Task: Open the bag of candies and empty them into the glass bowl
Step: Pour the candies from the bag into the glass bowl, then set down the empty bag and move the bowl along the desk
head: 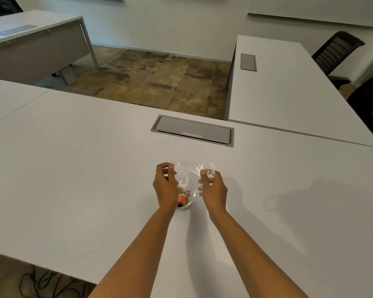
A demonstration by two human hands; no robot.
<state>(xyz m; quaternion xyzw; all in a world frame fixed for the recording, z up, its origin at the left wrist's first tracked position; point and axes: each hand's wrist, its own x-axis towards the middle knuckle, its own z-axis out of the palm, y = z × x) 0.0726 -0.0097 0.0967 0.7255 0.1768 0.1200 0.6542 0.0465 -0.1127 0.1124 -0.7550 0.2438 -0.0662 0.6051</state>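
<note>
A clear plastic bag (pixel 191 171) hangs upside down between my two hands, just above a small glass bowl (pixel 191 197) on the white table (pixel 73 168). My left hand (pixel 166 186) pinches the bag's left corner and my right hand (pixel 213 188) pinches its right corner. The bag looks see-through, with nothing visible in its upper part. Orange and dark candies (pixel 182 200) lie in the bowl, partly hidden behind my left hand.
A grey cable hatch (pixel 192 131) is set into the table beyond the bag. Another white table (pixel 289 87) stands to the right with a black chair (pixel 336 52) behind it. A third desk (pixel 30 35) is at the far left. Cables lie on the floor (pixel 41 284).
</note>
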